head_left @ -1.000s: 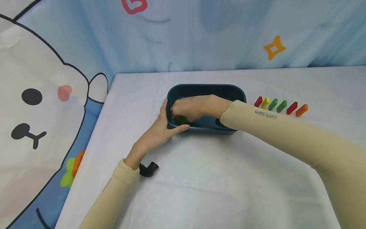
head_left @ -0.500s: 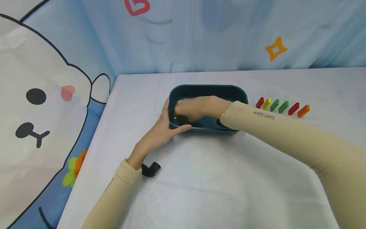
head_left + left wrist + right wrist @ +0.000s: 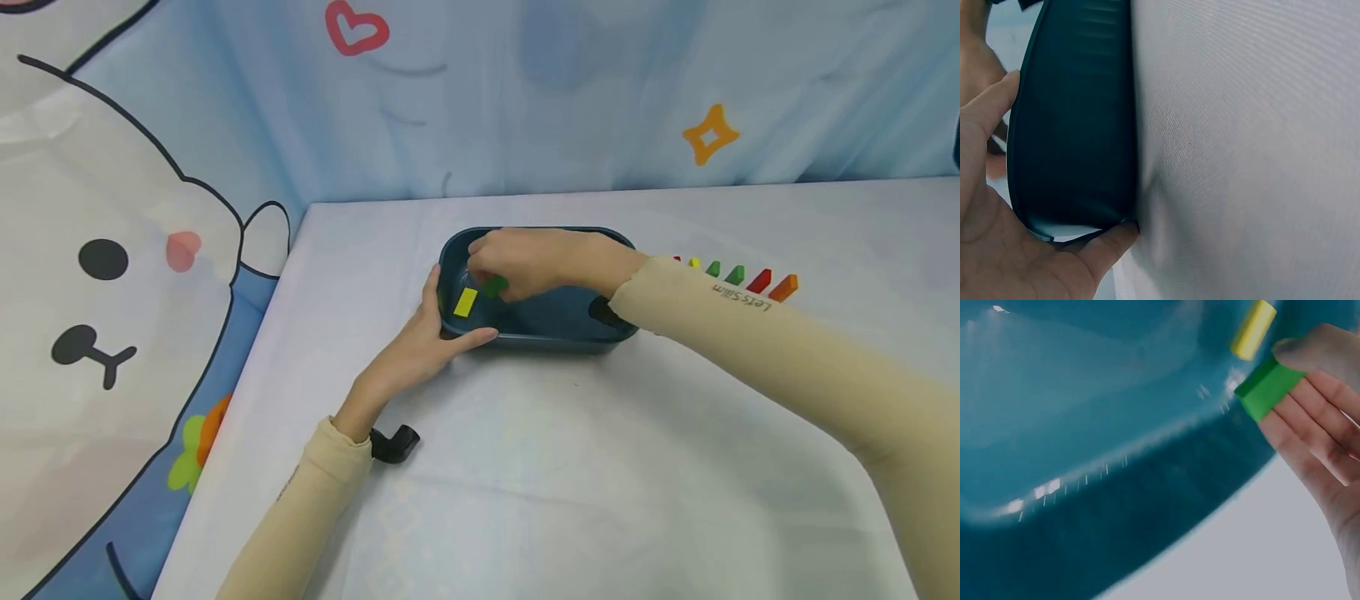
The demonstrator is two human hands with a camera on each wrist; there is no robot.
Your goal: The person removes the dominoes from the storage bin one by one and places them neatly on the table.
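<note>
Two bare hands, long beige sleeves
Left hand point(image 3: 420, 346) & right hand point(image 3: 525, 262): no gloves/rings seen. Snug beige sleeves end at wrists; right one has dark "LetsSlim" print just behind wrist. Black angled wrist-cam mount under left cuff point(image 3: 392, 443).

We saw staged play corner: cartoon bear backdrop point(image 3: 112, 275) behind cloth-covered table point(image 3: 562, 467), row of coloured toy blocks point(image 3: 738, 279) beside dark tub point(image 3: 540, 325).

The dark teal plastic tub point(image 3: 1085, 425) looks smooth and glossy; the white woven tablecloth point(image 3: 1247, 150) looks matt and finely textured.
</note>
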